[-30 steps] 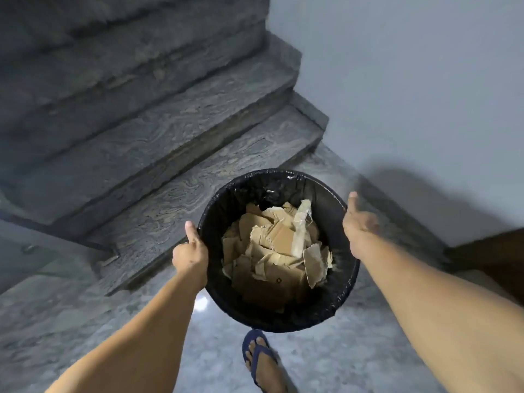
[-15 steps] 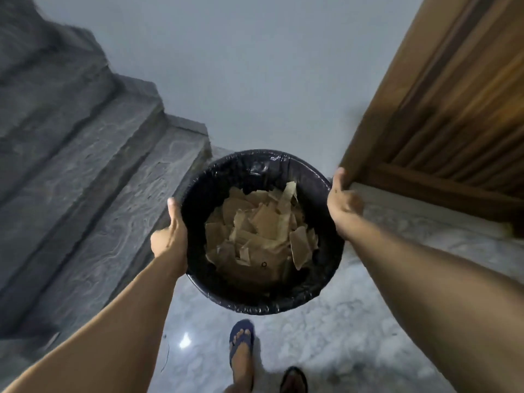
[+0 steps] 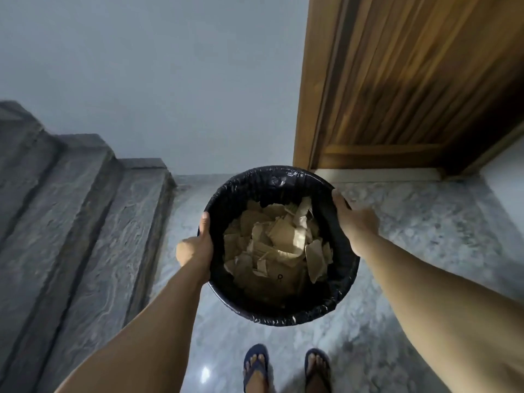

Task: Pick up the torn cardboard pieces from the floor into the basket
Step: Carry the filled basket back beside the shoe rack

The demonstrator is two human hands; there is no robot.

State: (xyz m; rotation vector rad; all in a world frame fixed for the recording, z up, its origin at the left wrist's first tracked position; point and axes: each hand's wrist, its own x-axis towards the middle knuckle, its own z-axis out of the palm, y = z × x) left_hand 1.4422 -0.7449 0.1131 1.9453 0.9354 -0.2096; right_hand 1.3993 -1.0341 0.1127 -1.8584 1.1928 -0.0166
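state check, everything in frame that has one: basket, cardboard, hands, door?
basket: held off the floor by its rim, black liner in, upright.
cardboard pieces: piled inside the basket.
left hand: grips the left rim, thumb along it.
right hand: grips the right rim.
door: looks shut; only the lower part shows.
floor: no cardboard visible on it.

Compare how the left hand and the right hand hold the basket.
The left hand grips the basket at its left rim, nearer the person; the right hand grips the right rim farther away, toward the door. The left thumb points up along the rim's edge, while the right thumb lies over the rim's top. Both hands grip the rim over the black liner, with their fingers hidden outside the basket, holding it off the floor.
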